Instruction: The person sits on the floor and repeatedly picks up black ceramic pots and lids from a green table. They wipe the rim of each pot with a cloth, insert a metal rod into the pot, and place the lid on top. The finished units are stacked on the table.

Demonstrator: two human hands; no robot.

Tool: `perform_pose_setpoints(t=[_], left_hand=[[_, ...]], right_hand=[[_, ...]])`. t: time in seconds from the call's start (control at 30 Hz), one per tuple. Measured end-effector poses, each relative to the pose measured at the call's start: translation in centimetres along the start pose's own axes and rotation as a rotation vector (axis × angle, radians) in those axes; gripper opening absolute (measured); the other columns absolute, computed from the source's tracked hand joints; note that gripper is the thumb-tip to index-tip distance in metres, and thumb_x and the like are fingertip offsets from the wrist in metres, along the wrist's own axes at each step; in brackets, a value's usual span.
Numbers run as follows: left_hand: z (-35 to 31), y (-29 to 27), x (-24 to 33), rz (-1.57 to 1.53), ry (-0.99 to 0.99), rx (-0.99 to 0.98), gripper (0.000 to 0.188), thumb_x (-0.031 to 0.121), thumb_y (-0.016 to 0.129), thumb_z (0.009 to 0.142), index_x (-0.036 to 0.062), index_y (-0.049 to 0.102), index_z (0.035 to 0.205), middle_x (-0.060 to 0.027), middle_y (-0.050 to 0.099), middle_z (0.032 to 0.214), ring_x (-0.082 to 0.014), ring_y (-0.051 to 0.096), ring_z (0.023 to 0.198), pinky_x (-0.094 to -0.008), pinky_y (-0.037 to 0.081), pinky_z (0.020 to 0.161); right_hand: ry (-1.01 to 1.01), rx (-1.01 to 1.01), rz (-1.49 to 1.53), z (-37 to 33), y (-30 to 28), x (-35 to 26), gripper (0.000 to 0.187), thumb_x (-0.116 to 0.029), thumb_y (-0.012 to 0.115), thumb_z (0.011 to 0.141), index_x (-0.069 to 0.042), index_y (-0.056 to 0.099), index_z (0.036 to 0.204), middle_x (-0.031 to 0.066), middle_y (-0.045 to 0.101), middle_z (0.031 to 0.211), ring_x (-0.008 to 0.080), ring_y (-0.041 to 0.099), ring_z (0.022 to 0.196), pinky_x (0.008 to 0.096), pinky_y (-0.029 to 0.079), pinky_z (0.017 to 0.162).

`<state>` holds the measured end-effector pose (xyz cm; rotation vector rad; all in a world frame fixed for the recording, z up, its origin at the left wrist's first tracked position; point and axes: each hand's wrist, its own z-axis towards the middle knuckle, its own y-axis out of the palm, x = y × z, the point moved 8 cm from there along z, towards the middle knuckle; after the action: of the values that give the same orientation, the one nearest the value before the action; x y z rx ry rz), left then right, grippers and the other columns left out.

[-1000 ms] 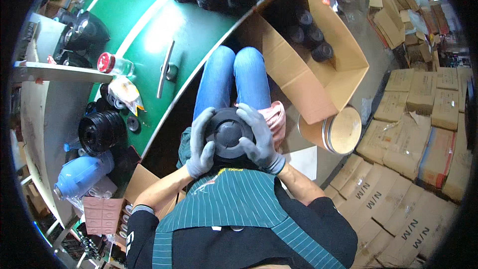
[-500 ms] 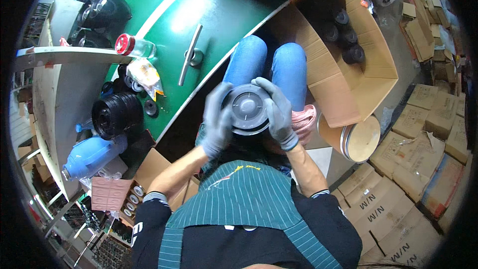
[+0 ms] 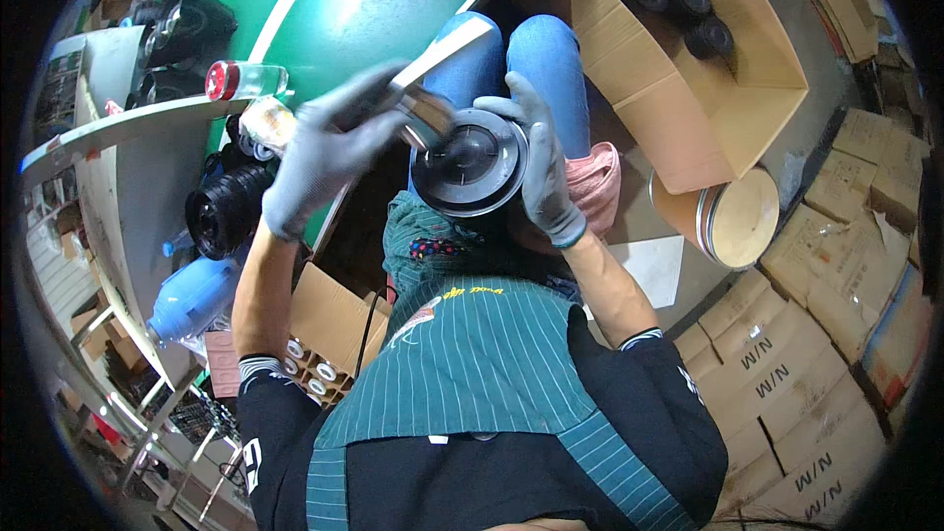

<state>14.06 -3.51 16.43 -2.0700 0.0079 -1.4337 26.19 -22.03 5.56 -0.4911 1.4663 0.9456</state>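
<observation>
- The right hand (image 3: 543, 162), gloved, grips the round black speaker part (image 3: 470, 161) by its right rim, above the lap.
- The left hand (image 3: 324, 152), gloved and blurred, clasps a brush (image 3: 433, 69) whose bristle end touches the part's upper-left edge.
- An open cardboard box (image 3: 688, 88) sits right of the right hand.

At your right, an open brown cardboard box (image 3: 728, 88) holds dark round parts. Stacked sealed brown cartons (image 3: 787, 374) with dark printing fill the floor lower right. By your left elbow, a small open carton (image 3: 329, 320) holds white-capped items.
</observation>
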Motion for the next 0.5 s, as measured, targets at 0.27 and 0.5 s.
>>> perform_pose_setpoints(t=[0.27,0.5], left_hand=[[-3.4,6.4,5.6,0.623,0.068,0.025,0.060,0.018,0.074,0.098,0.0035,0.055,0.154,-0.0210,0.074,0.119,-0.0395,0.077,0.098,-0.0448,0.062,0.085],[-5.0,12.2,7.5,1.245,-0.239,0.234,0.092,0.047,0.069,0.100,-0.0117,0.034,0.162,-0.0392,0.064,0.135,-0.0349,0.078,0.086,-0.0414,0.064,0.066]], right_hand=[[0.414,-0.050,0.527,5.9,-0.1,-0.2,0.102,-0.080,0.034,0.106,0.001,0.033,0.168,0.0210,0.069,0.139,0.0274,0.068,0.127,0.0401,0.050,0.116],[0.640,-0.869,0.973,10.2,9.9,7.1,0.060,-0.030,0.054,0.115,0.006,0.043,0.162,-0.0006,0.068,0.078,0.0147,0.073,0.089,0.0383,0.061,0.103]])
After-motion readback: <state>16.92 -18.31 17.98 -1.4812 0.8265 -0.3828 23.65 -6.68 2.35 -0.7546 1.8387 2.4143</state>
